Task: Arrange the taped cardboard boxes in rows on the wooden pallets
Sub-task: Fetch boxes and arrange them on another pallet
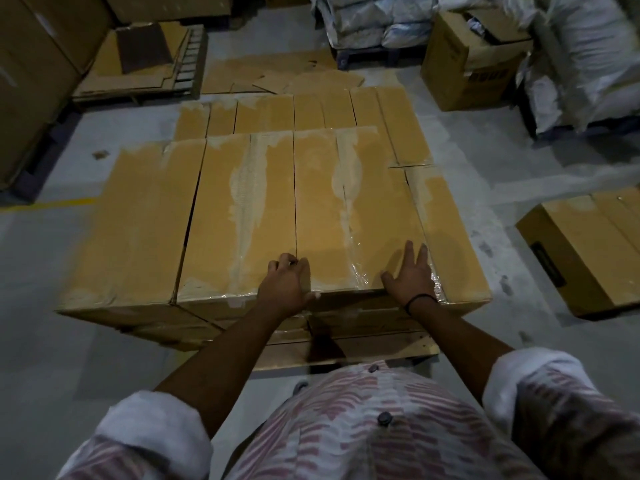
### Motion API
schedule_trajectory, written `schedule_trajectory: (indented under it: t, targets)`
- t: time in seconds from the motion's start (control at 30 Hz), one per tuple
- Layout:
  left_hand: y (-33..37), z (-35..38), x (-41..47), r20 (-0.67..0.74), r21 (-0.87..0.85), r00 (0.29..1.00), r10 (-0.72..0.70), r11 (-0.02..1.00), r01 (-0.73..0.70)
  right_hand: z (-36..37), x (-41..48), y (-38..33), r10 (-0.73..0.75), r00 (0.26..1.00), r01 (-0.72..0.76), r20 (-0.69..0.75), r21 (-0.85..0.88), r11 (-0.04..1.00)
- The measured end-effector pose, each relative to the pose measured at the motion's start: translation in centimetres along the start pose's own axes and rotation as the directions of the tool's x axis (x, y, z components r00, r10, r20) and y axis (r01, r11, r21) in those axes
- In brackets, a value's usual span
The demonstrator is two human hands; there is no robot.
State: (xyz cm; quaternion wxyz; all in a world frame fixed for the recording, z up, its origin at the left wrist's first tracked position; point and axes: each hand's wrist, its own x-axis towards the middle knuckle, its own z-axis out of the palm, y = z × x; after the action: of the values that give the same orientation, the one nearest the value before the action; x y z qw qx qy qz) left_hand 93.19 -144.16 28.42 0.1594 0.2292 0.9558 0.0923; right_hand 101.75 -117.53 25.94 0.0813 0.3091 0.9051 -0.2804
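Your left hand (285,285) curls its fingers onto the near left corner of a taped box (346,209), thumb over the front edge, fingertips at the seam with the neighbouring box (239,216). Your right hand (412,278) lies flat on the same box's near right corner, fingers straight and spread. That box sits in the top front row on the wooden pallet (363,353). A loose box (588,251) lies on the floor right of the pallet.
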Motion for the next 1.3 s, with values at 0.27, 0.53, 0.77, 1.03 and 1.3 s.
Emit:
schedule_trajectory:
  t: [0.27,0.53,0.77,1.03,1.3]
  targets:
    - [0.5,0.6,-0.6,-0.064,-0.044,0.997,0.034,0.998,-0.037,0.6,-0.7,0.2,-0.099,0.995,0.1,0.013,-0.117,0.988]
    - [1.4,0.6,0.3,-0.037,0.047,0.997,0.068,0.997,-0.066,0.6,-0.5,-0.3,-0.13,0.986,0.151,0.105,-0.22,0.964]
    - [4.8,0.1,1.9,-0.057,0.048,0.994,0.095,0.995,-0.093,-0.8,-0.7,1.1,-0.208,0.977,0.211,0.042,-0.093,0.973]
    - [18.6,0.4,5.1,-0.072,0.063,0.965,0.25,0.967,-0.246,-9.4,0.8,8.6,-0.177,0.982,0.174,-0.069,-0.053,0.983]
    - [35.6,1.9,9.3,-0.058,0.064,0.912,0.405,0.913,-0.402,-20.0,0.8,23.6,0.0,0.975,0.002,-0.222,0.007,1.0]
